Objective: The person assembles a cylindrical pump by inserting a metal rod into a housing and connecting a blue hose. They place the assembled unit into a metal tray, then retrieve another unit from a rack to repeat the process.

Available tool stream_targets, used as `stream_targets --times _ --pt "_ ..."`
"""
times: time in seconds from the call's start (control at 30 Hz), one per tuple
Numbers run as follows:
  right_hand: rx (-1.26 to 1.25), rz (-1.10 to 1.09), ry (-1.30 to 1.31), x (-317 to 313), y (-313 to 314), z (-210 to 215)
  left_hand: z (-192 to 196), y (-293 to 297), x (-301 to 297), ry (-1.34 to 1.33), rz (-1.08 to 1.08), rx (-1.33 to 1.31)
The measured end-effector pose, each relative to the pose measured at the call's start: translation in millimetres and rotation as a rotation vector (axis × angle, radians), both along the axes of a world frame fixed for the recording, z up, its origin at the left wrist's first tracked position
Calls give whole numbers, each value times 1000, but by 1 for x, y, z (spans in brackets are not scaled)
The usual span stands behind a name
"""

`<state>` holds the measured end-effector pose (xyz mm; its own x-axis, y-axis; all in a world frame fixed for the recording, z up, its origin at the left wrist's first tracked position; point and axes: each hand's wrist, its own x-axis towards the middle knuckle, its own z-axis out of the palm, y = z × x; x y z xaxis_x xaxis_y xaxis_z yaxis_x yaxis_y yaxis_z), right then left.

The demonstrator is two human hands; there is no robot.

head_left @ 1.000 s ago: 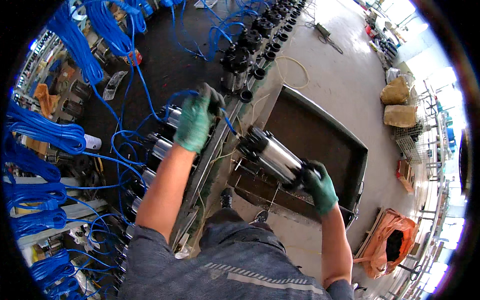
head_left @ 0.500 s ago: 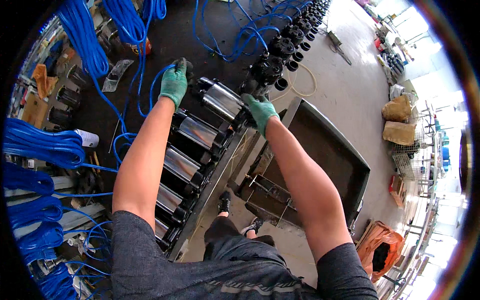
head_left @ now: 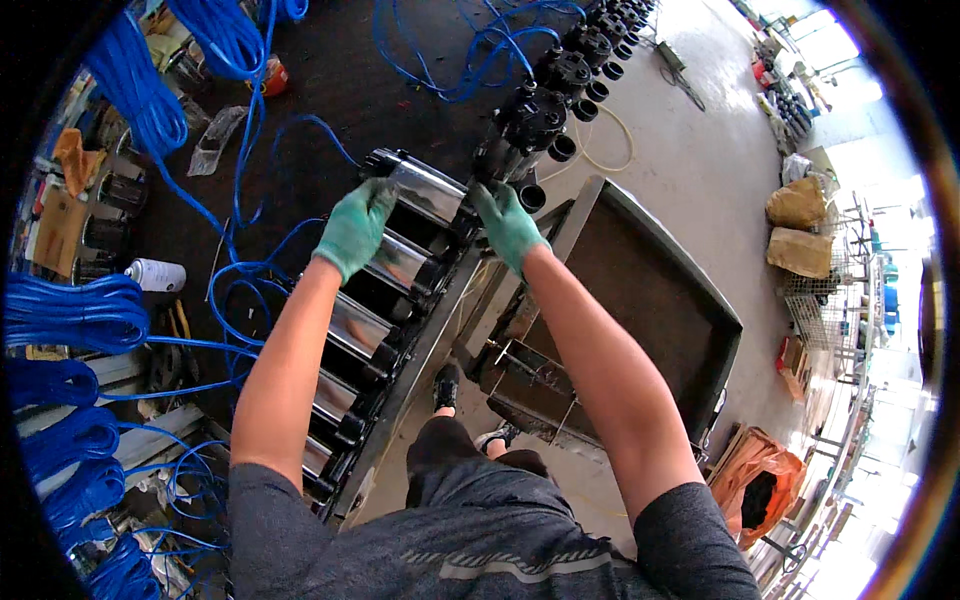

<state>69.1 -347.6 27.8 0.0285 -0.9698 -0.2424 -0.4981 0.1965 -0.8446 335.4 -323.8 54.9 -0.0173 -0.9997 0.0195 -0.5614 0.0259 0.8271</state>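
Observation:
The far-most pump (head_left: 432, 188), with a shiny steel barrel and black ends, lies at the top of a row of similar pumps (head_left: 358, 328). My left hand (head_left: 356, 228), in a green glove, is closed at its left black end. My right hand (head_left: 508, 226), gloved alike, is closed round its right black end; the fingertips are partly hidden. From the pump's left end a thin blue cable (head_left: 325, 128) runs off across the dark table.
Blue cable coils (head_left: 75, 312) lie along the left, near a white spray can (head_left: 156, 275). A line of upright black pump parts (head_left: 535, 120) runs away at the far edge of the dark table (head_left: 330, 75). An empty-looking metal tray (head_left: 640, 290) stands at right.
My left hand has let go of the blue cable and come nearer, onto the pump's left end. The pump has shifted slightly left, and my right hand has moved a little left with it.

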Motion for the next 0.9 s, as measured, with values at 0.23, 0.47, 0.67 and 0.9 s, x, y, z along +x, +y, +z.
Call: stream_targets --times 0.23,0.47,0.67,0.9 --pt "67 -193 79 -165 204 -12 72 84 -50 160 -197 -143" --pt "-99 -522 449 -346 372 -2 67 154 -160 223 -440 -149" --pt "-252 -402 777 -455 401 -18 -26 169 -283 -94 -485 -181" --pt "-340 -413 787 -500 390 -68 -59 169 -342 -649 -252 53"
